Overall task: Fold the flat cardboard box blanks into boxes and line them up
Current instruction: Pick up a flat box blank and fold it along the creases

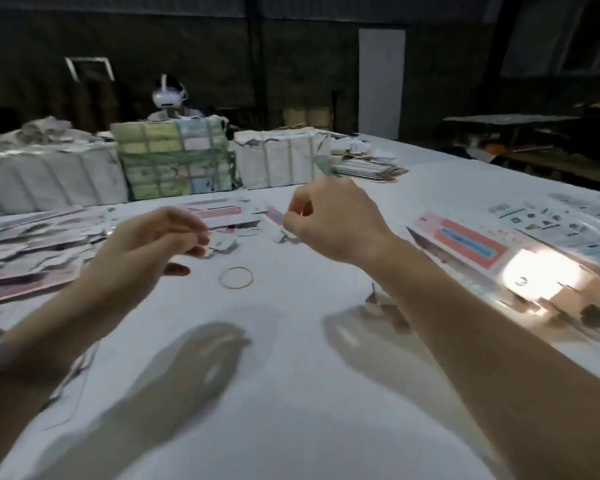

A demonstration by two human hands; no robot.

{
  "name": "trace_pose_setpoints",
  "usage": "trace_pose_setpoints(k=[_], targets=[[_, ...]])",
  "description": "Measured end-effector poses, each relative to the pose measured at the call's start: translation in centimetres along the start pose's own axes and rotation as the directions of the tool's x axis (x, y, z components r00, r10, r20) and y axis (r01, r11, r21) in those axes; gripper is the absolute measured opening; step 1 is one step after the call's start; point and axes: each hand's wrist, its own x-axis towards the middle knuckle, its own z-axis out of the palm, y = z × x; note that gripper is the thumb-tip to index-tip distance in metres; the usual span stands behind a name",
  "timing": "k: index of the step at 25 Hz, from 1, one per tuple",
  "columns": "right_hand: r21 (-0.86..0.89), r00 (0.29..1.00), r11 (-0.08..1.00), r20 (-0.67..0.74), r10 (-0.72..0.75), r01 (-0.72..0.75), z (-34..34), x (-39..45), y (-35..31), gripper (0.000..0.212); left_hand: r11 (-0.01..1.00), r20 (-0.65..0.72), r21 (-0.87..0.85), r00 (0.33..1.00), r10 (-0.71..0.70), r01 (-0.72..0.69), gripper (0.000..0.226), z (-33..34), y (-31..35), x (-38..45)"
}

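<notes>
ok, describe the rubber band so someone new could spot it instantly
Start at the white table and find the bare patch between the person's left hand and right hand. The rubber band lies flat there, slightly nearer the camera than both hands. It is the only thin yellow ring; everything around it is flat printed cardboard.

No legible text or labels.

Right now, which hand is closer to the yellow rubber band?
Left. The left hand hangs just left of the rubber band; the right hand is farther off, beyond it to the right.
</notes>
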Motion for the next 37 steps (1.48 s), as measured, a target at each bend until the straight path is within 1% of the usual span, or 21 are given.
trace_pose_setpoints(k=[2, 4, 5, 6, 7, 8, 9, 10, 11, 12, 13, 14, 16, 19, 22, 28, 29, 32, 34, 36, 37], targets=[[0.108, 0.998, 0.992, 0.021, -0.064, 0.062, 1.1, 0.5, -3.9, 0.015, 0.998, -0.038, 0.045, 0.999, -0.033, 0.035, 0.016, -0.8, 0.4, -0.4], [0.205, 0.992, 0.972, 0.029, -0.123, 0.114, 2.6, 1.1, -7.9, 0.017, 0.989, -0.122, 0.112, 0.989, -0.087, 0.100, 0.016, -3.4, -0.4, -0.2], [0.250, 0.989, 0.959, 0.029, -0.144, 0.132, 3.3, 1.2, -9.7, 0.017, 0.965, -0.187, 0.210, 0.975, -0.118, 0.157, 0.015, -5.2, -1.0, 0.0], [0.288, 0.986, 0.946, 0.034, -0.165, 0.148, 4.1, 1.3, -11.3, 0.016, 0.892, -0.232, 0.383, 0.960, -0.159, 0.240, 0.011, -7.6, -2.0, 0.1], [0.318, 0.981, 0.934, 0.046, -0.186, 0.162, 5.0, 1.4, -12.8, 0.015, 0.736, -0.262, 0.591, 0.942, -0.211, 0.329, 0.015, -10.0, -3.0, -0.2], [0.345, 0.977, 0.922, 0.056, -0.207, 0.176, 5.8, 1.3, -14.0, 0.015, 0.513, -0.278, 0.759, 0.912, -0.303, 0.401, 0.033, -12.3, -4.2, -0.9], [0.368, 0.971, 0.909, 0.057, -0.230, 0.194, 6.5, 1.2, -14.8, 0.015, 0.314, -0.307, 0.834, 0.854, -0.420, 0.454, 0.052, -13.9, -5.1, -2.0], [0.385, 0.965, 0.898, 0.055, -0.255, 0.215, 7.2, 1.1, -15.5, 0.015, 0.194, -0.336, 0.849, 0.787, -0.518, 0.491, 0.067, -15.0, -5.9, -3.1], [0.394, 0.961, 0.890, 0.054, -0.273, 0.230, 7.7, 1.0, -16.0, 0.015, 0.124, -0.365, 0.847, 0.734, -0.573, 0.517, 0.079, -15.5, -6.4, -3.9], [0.398, 0.957, 0.886, 0.058, -0.284, 0.239, 8.2, 1.0, -16.3, 0.016, 0.105, -0.372, 0.842, 0.711, -0.596, 0.529, 0.085, -15.7, -6.7, -4.5], [0.399, 0.955, 0.885, 0.066, -0.290, 0.242, 8.6, 0.9, -16.3, 0.017, 0.107, -0.369, 0.846, 0.720, -0.588, 0.522, 0.083, -15.8, -6.9, -4.6], [0.398, 0.951, 0.883, 0.071, -0.300, 0.248, 8.8, 0.8, -16.3, 0.018, 0.130, -0.365, 0.849, 0.745, -0.558, 0.513, 0.072, -15.9, -7.0, -4.5], [0.391, 0.946, 0.882, 0.071, -0.316, 0.265, 9.2, 0.5, -16.2, 0.022, 0.107, -0.390, 0.862, 0.782, -0.486, 0.496, 0.046, -16.4, -6.5, -4.6], [0.389, 0.943, 0.876, 0.051, -0.328, 0.284, 9.2, 0.4, -16.0, 0.026, 0.044, -0.414, 0.869, 0.774, -0.479, 0.492, 0.027, -17.3, -5.7, -4.7], [0.400, 0.939, 0.868, 0.048, -0.340, 0.294, 9.3, 0.0, -16.2, 0.028, 0.030, -0.392, 0.888, 0.789, -0.473, 0.459, 0.006, -16.6, -4.9, -4.6], [0.419, 0.943, 0.862, 0.038, -0.330, 0.285, 8.9, 0.0, -15.7, 0.025, -0.059, -0.402, 0.912, 0.855, -0.328, 0.406, 0.012, -13.5, -4.8, -4.3], [0.414, 0.941, 0.863, 0.038, -0.335, 0.291, 9.0, -0.1, -15.6, 0.025, -0.052, -0.398, 0.914, 0.864, -0.309, 0.402, 0.013, -13.2, -4.8, -4.3], [0.414, 0.943, 0.864, 0.037, -0.332, 0.287, 8.9, -0.1, -15.4, 0.024, 0.028, -0.406, 0.905, 0.881, -0.241, 0.425, 0.016, -13.4, -4.5, -4.5], [0.421, 0.948, 0.863, 0.023, -0.319, 0.280, 8.8, 0.0, -15.2, 0.023, 0.029, -0.455, 0.880, 0.860, -0.230, 0.473, 0.018, -13.8, -4.2, -4.8], [0.419, 0.947, 0.863, 0.018, -0.320, 0.283, 8.6, 0.1, -15.2, 0.022, 0.012, -0.509, 0.841, 0.800, -0.317, 0.540, 0.023, -14.1, -4.1, -5.0], [0.420, 0.947, 0.862, 0.018, -0.321, 0.284, 8.6, 0.0, -15.2, 0.022, 0.015, -0.503, 0.839, 0.786, -0.359, 0.544, 0.024, -14.1, -4.1, -5.2]])
